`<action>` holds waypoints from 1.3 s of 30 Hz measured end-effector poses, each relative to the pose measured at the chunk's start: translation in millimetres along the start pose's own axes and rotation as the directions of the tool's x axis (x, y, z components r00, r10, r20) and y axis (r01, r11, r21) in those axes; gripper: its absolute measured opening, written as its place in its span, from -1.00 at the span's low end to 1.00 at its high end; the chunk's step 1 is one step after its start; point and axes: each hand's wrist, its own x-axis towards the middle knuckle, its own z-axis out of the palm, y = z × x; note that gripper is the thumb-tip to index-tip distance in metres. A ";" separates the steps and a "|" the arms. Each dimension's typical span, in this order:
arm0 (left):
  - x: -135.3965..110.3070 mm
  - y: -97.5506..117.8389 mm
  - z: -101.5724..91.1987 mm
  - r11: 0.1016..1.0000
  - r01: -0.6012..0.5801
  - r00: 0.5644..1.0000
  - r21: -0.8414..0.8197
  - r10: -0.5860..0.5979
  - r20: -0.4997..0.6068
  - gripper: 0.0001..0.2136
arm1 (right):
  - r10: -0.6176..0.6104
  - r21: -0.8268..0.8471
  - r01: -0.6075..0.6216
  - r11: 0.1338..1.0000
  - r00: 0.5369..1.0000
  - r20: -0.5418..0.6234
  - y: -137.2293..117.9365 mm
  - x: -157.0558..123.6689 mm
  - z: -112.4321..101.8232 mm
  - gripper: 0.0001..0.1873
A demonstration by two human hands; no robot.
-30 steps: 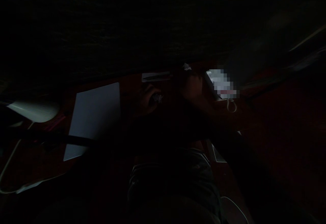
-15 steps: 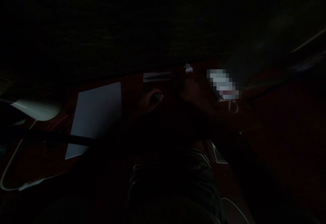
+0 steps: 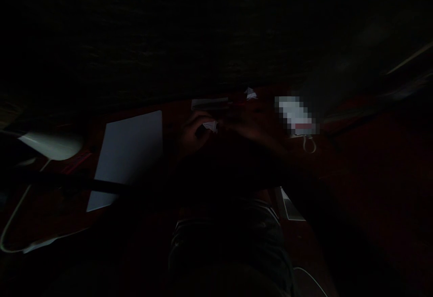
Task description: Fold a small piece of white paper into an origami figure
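The scene is very dark. My left hand [image 3: 193, 134] is closed, with a small white folded paper [image 3: 210, 126] pinched between thumb and fingers. From the right, my right hand [image 3: 248, 128] meets the paper's edge with its fingers drawn together; the fingertips are dim. Just beyond both hands lies a pale flat strip [image 3: 209, 104] with a dark, pointed object across it, too dim to name. Another small folded white paper [image 3: 251, 93] stands past my right hand, close to the table's far edge.
A large white sheet [image 3: 131, 148] lies on the reddish table to the left, crossed by a dark bar. Left of it hangs a white lamp head [image 3: 56, 146] with a pale cord. At the right is a blurred-out white item [image 3: 297, 114] with a looped cord [image 3: 309, 143].
My right hand has moved left and nearer, from beside the dark pointed object to the folded paper. The paper in my left hand now shows more of its white face.
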 end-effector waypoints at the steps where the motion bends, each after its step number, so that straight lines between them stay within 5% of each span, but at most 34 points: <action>1: -0.2 0.5 0.2 1.000 -0.019 1.000 0.008 0.020 -0.015 -0.71 | -0.017 0.073 0.014 0.997 0.999 0.033 0.8 0.3 1.2 -0.68; 7: -1.0 3.0 2.5 1.000 -0.031 0.999 0.005 0.031 -0.037 -0.68 | -0.079 0.239 0.056 0.970 0.993 0.089 3.3 0.3 6.2 -0.69; 11: -2.8 2.1 8.9 0.972 0.078 0.990 -0.220 -0.102 -0.096 -0.49 | -0.084 0.250 0.064 0.966 0.994 0.071 5.7 0.3 8.9 -0.71; 13: -3.5 -1.3 13.6 0.910 0.208 0.955 -0.359 -0.268 -0.125 -0.52 | -0.084 0.254 0.066 0.965 0.995 0.061 7.6 1.2 11.2 -0.70; 16: -3.0 -6.6 18.6 0.764 0.432 0.872 -0.480 -0.490 0.005 -0.62 | -0.088 0.268 0.073 0.961 0.995 0.047 10.4 2.9 15.6 -0.68; 20: -1.0 -7.2 18.9 0.648 0.578 0.781 -0.496 -0.615 0.106 -0.63 | -0.065 0.273 0.055 0.960 0.997 0.028 11.1 3.4 21.1 -0.63; 30: -0.6 -3.4 15.5 0.580 0.580 0.742 -0.572 -0.666 0.077 -0.68 | -0.045 0.272 0.033 0.962 0.998 0.036 9.8 0.8 20.8 -0.62; 39: -1.2 -5.0 15.8 0.586 0.545 0.754 -0.599 -0.655 0.045 -0.65 | -0.045 0.309 0.025 0.951 0.997 0.057 11.7 1.4 20.0 -0.60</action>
